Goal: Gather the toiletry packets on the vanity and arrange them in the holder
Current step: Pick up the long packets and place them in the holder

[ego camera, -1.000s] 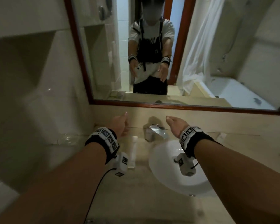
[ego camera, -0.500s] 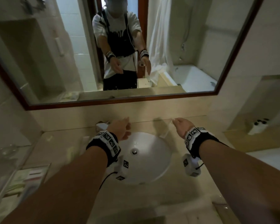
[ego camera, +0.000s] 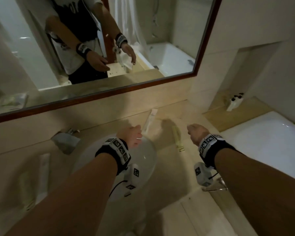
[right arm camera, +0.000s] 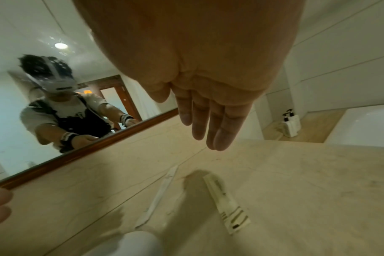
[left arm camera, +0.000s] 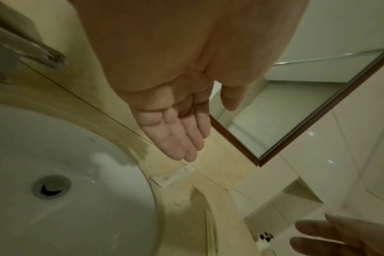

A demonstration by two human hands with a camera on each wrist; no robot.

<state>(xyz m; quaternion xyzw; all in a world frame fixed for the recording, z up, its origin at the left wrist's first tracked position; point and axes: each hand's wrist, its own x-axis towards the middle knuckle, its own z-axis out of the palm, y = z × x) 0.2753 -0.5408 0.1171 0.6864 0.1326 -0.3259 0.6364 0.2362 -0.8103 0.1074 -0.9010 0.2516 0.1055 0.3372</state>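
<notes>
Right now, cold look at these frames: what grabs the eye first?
Both hands, left hand and right hand, reach out open and empty over the vanity, wrists wrapped in marker bands. Between them, right of the white sink, lie two toiletry packets: a long white packet angled toward the wall and a shorter packet with dark print at its near end. Above, the wood-framed mirror reflects the person.
</notes>
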